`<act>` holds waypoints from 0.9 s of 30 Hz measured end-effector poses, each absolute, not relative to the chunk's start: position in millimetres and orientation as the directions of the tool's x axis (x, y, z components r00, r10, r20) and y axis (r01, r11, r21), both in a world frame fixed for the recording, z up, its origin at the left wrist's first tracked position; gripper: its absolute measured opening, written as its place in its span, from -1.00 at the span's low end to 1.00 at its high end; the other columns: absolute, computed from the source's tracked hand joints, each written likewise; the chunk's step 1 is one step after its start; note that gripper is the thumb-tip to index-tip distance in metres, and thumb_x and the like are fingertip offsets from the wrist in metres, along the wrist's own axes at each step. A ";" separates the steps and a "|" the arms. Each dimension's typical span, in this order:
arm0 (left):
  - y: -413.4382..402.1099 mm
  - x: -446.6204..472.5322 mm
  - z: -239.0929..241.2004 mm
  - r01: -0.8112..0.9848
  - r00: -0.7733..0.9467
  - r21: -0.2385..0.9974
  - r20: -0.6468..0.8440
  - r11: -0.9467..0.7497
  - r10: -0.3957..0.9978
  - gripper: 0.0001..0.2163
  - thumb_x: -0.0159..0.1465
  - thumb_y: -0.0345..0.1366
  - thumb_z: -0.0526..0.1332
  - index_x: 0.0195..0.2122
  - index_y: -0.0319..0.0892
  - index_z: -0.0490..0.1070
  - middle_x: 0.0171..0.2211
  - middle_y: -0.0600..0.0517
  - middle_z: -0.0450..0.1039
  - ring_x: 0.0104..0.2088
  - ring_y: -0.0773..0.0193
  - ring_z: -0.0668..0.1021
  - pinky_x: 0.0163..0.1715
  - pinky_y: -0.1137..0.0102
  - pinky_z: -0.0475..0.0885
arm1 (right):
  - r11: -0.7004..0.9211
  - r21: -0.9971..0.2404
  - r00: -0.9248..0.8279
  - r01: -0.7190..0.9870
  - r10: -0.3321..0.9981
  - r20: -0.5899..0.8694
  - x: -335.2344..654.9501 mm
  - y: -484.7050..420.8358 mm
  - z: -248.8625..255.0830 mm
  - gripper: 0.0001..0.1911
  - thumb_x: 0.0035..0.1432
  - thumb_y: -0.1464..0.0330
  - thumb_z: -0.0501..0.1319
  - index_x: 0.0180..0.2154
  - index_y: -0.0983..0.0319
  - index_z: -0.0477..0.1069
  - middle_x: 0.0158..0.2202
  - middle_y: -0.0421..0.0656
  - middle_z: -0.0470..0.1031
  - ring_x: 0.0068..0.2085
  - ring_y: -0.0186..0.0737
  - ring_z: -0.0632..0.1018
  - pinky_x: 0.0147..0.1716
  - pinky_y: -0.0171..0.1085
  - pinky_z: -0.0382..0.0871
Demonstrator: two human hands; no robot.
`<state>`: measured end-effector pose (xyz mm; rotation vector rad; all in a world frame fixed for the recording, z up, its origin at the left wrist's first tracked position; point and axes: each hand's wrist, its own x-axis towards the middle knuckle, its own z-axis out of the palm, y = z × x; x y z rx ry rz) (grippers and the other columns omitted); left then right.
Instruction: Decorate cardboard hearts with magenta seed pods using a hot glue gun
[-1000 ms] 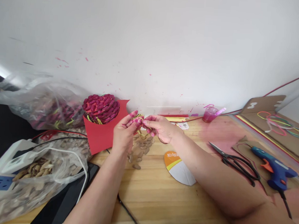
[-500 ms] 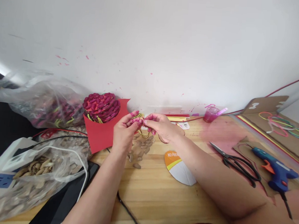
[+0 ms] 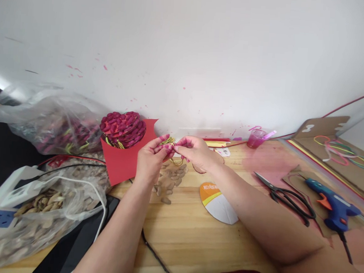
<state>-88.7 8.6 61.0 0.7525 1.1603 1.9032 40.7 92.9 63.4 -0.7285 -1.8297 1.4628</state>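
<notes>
My left hand and my right hand meet above the table, fingertips stained pink. Both are closed in a pinch on a yellow-green cord, whose loop hangs below the fingers. A bundle of the same cord shows behind the left fingers; the spot where the fingertips meet is partly hidden. Below the hands lies a loose heap of flat brown shells. Left of them, a stack of magenta shell-covered discs rests on a red sheet.
An orange and white cardboard oval lies near my right forearm. Black scissors and a blue glue gun are at right. A cup of pink liquid stands by the wall. Plastic bags and a power strip crowd the left.
The whole view has shifted slightly. Both hands keep nearly the same place and pinch; the cord loop hangs a little differently under the fingers.
</notes>
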 end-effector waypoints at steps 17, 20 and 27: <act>8.9 -90.3 63.1 -0.324 -0.574 0.908 0.035 -0.266 0.818 -0.57 -0.10 -0.33 0.50 -0.15 -0.21 0.55 -0.39 0.00 0.60 -0.44 0.36 0.59 -0.41 0.49 0.51 | 0.176 -0.984 -0.702 0.025 0.704 0.108 40.1 92.0 61.2 -0.78 0.09 0.18 0.33 -0.37 0.19 0.42 -0.46 -0.21 0.48 -0.53 -0.35 0.42 -0.59 -0.36 0.25; 9.0 -90.3 63.3 -0.350 -0.554 0.901 0.022 -0.257 0.832 -0.56 -0.12 -0.34 0.51 -0.17 -0.22 0.55 -0.40 0.00 0.60 -0.45 0.38 0.58 -0.40 0.49 0.51 | 0.157 -0.987 -0.697 0.018 0.710 0.100 40.3 92.9 59.9 -0.76 0.10 0.17 0.32 -0.37 0.19 0.40 -0.48 -0.22 0.46 -0.53 -0.36 0.41 -0.60 -0.37 0.25; 8.3 -89.3 65.2 -0.375 -0.529 0.894 0.013 -0.247 0.849 -0.54 -0.17 -0.34 0.54 -0.18 -0.22 0.56 -0.40 -0.01 0.61 -0.43 0.35 0.60 -0.38 0.48 0.52 | 0.176 -0.982 -0.678 0.065 0.730 0.086 40.8 94.0 60.9 -0.79 0.11 0.20 0.31 -0.37 0.19 0.39 -0.48 -0.22 0.44 -0.55 -0.37 0.40 -0.63 -0.39 0.24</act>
